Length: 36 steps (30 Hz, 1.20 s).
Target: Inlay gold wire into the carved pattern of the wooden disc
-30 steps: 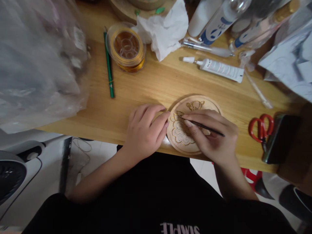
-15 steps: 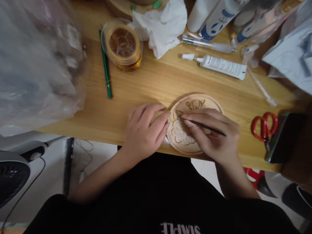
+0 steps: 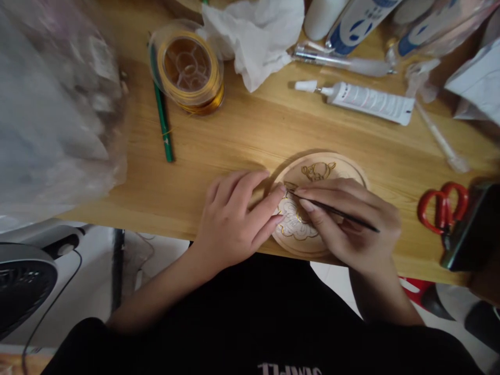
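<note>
A round wooden board [image 3: 344, 165] lies at the table's front edge. On its pale face are drawn flower lines, partly outlined with thin gold wire [image 3: 318, 170]. My right hand [image 3: 355, 221] pinches slim dark tweezers [image 3: 344, 212], their tip down at the petals near the board's left side; whether the tip grips wire is too small to tell. My left hand [image 3: 238, 216] reaches over the board's left rim with fingers apart. Its index fingertip touches the face close to the tweezer tip, and the thumb rests just below.
A spool of gold wire [image 3: 187, 67] stands beside a green pencil [image 3: 162, 120]. Behind the board are crumpled tissue [image 3: 253, 39], a white glue tube [image 3: 369, 101] and a pen [image 3: 339, 61]. Red-handled scissors [image 3: 442, 208] and a dark phone [image 3: 474, 229] lie right; a plastic bag [image 3: 58, 114] left.
My left index finger and thumb have moved right, further onto the board and closer to the tweezer tip. The right hand keeps its pinch on the tweezers. The view has shifted slightly.
</note>
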Motion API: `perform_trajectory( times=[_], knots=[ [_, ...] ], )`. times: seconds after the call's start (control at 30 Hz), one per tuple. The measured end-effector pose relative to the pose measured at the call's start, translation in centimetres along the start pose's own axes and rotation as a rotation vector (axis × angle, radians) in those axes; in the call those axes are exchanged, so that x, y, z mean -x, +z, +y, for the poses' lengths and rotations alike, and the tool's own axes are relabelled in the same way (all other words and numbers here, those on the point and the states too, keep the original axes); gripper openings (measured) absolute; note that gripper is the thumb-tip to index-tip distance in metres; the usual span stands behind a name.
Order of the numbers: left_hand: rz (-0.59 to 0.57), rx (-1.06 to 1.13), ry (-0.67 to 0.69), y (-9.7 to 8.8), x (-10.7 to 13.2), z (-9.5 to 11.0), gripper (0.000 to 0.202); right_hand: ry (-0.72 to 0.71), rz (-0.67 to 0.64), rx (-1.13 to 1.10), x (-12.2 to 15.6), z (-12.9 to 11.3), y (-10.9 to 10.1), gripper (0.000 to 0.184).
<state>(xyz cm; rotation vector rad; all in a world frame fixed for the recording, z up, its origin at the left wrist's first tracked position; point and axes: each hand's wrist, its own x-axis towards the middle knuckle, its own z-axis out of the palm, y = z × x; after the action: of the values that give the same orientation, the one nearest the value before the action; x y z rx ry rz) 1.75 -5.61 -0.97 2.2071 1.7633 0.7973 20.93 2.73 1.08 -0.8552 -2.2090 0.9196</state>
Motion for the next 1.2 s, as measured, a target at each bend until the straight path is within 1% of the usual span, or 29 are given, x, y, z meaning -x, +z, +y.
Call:
perform_trajectory(
  times=[0.2,0.33,0.4,0.5,0.6,0.7,0.93,1.07,1.2],
  knots=[
    [-0.016,0.006,-0.036,-0.2,-0.3,0.2,0.036,-0.023,-0.017,-0.034,0.1,0.5,-0.1,0.029],
    [-0.041,0.074,-0.069,-0.8,-0.6,-0.1,0.033,-0.002,-0.016,-0.034,0.3,0.6,-0.1,0.033],
    [-0.070,0.082,-0.051,-1.3,-0.8,-0.5,0.032,0.023,-0.012,-0.036,0.4,0.5,0.0,0.035],
    [-0.109,0.024,0.012,-1.9,-1.1,-1.1,0.032,0.061,-0.001,-0.055,0.3,0.4,0.0,0.033],
    [-0.133,0.000,0.047,-2.1,-1.2,-1.3,0.033,0.067,0.004,-0.063,0.3,0.3,0.1,0.032],
    [-0.119,0.019,0.030,-1.9,-0.9,-0.9,0.034,0.060,0.009,-0.063,0.2,0.4,0.0,0.031],
    [-0.027,0.031,-0.106,-0.5,0.2,1.0,0.039,0.067,0.036,-0.077,0.3,0.3,0.1,0.029],
    [0.003,0.009,-0.092,0.1,0.4,1.1,0.039,0.097,0.040,-0.083,0.3,0.1,0.1,0.026],
    [0.007,-0.024,-0.033,0.5,0.5,1.0,0.041,0.080,0.044,-0.091,0.3,0.1,0.1,0.029]
  ],
)
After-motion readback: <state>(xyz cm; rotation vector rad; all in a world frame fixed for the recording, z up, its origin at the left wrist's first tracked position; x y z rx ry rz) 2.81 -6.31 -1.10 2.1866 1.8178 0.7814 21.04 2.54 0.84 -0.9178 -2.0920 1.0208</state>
